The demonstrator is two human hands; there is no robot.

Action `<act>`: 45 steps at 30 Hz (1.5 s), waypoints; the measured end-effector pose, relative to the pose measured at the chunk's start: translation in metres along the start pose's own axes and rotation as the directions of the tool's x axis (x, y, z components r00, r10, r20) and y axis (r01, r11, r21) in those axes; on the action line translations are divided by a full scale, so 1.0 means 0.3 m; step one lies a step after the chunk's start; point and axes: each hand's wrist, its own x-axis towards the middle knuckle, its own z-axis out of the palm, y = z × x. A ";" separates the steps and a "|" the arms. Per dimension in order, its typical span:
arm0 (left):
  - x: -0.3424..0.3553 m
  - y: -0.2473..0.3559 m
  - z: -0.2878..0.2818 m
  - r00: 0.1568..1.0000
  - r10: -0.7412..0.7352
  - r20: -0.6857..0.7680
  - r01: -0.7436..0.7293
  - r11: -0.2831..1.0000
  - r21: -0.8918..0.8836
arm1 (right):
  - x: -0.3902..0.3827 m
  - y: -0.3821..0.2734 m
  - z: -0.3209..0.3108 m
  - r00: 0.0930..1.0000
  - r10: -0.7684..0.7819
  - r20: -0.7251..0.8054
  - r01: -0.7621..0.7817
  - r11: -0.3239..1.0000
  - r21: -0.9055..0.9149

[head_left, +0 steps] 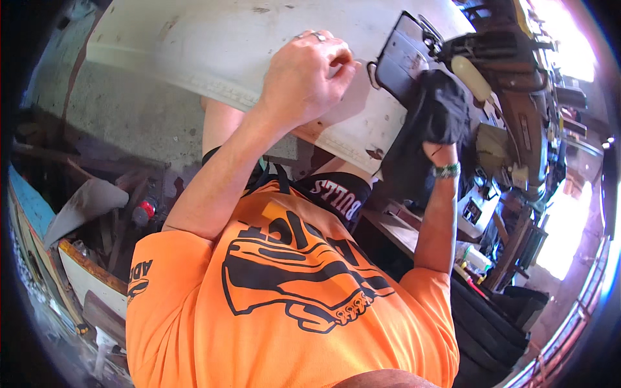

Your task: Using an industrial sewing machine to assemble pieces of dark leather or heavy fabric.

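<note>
My left hand (307, 74) is raised over the white tabletop (194, 32), its fingers curled in and a ring on one finger. Thumb and forefinger form a small loop; whatever lies inside the fist, if anything, is hidden. Black cloth (443, 107) covers my right hand up to the wrist, so its fingers do not show. More of the cloth hangs down beside that forearm, which wears a green beaded bracelet (446, 170). Just beyond the covered hand is a flat grey metal plate (399, 55) with a dark frame, next to a dark machine (498, 55).
The table's near edge runs across my thighs. At the right stand machine parts, a cream bulb-shaped piece (471, 77) and cluttered tools. Low on the left are a wooden-edged box (97, 278), scraps and a bottle with a red cap (147, 208) on the floor.
</note>
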 end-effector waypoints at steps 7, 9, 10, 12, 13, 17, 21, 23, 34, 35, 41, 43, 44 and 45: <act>-0.014 0.036 -0.050 0.996 -0.085 -0.041 0.076 0.982 -0.175 | -0.058 -0.312 -0.159 0.976 -0.165 -0.145 0.205 0.922 0.328; -0.046 0.068 -0.081 0.994 0.012 0.106 0.014 0.971 -0.241 | -0.044 -0.388 -0.179 0.953 -0.190 -0.235 0.272 0.876 0.398; -0.068 0.117 -0.121 0.976 0.051 0.211 0.012 0.958 -0.287 | -0.020 -0.407 -0.190 0.938 -0.192 -0.288 0.306 0.850 0.429; -0.159 0.157 -0.132 0.982 0.053 0.182 0.059 0.829 -0.556 | 0.057 -0.492 -0.190 0.897 -0.187 -0.400 0.378 0.795 0.476; -0.232 0.161 -0.159 0.951 -0.060 0.304 0.251 0.725 -0.641 | 0.153 -0.506 -0.165 0.867 -0.187 -0.462 0.431 0.747 0.507; -0.177 -0.047 -0.328 0.853 -0.519 0.054 0.428 0.636 -0.643 | 0.399 -0.581 -0.228 0.742 -0.194 -0.641 0.590 0.642 0.489; 0.109 -0.123 -0.603 0.868 -0.496 -0.012 0.340 0.612 -0.715 | 0.228 -0.572 -0.168 0.915 -0.251 -0.315 0.401 0.499 0.768; 0.138 -0.248 -0.687 0.895 -0.433 0.109 0.391 0.639 -0.662 | 0.081 -0.479 -0.194 0.906 -0.373 -0.198 0.397 0.590 0.703; 0.620 -0.304 0.099 0.636 0.142 0.758 -0.633 0.658 0.408 | -0.322 -0.084 -0.133 0.951 0.245 -0.191 -0.197 0.951 0.240; 0.684 -0.317 0.126 0.682 0.230 0.694 -0.573 0.757 0.312 | -0.298 -0.098 -0.140 0.958 0.220 -0.186 -0.182 0.963 0.201; 0.763 -0.199 0.566 0.386 0.298 0.873 -0.813 0.557 0.169 | -0.307 -0.105 -0.158 0.942 0.298 -0.155 -0.258 0.938 0.232; 0.898 -0.244 0.578 0.599 0.136 0.789 -0.697 0.574 0.430 | -0.313 -0.095 -0.148 0.940 0.298 -0.166 -0.256 0.938 0.234; 0.956 -0.298 0.526 0.688 0.186 0.701 -0.608 0.676 0.417 | -0.320 -0.098 -0.149 0.936 0.313 -0.159 -0.272 0.934 0.233; 1.019 -0.474 0.436 0.770 0.244 0.590 -0.536 0.748 0.390 | -0.311 -0.109 -0.146 0.942 0.297 -0.156 -0.254 0.935 0.246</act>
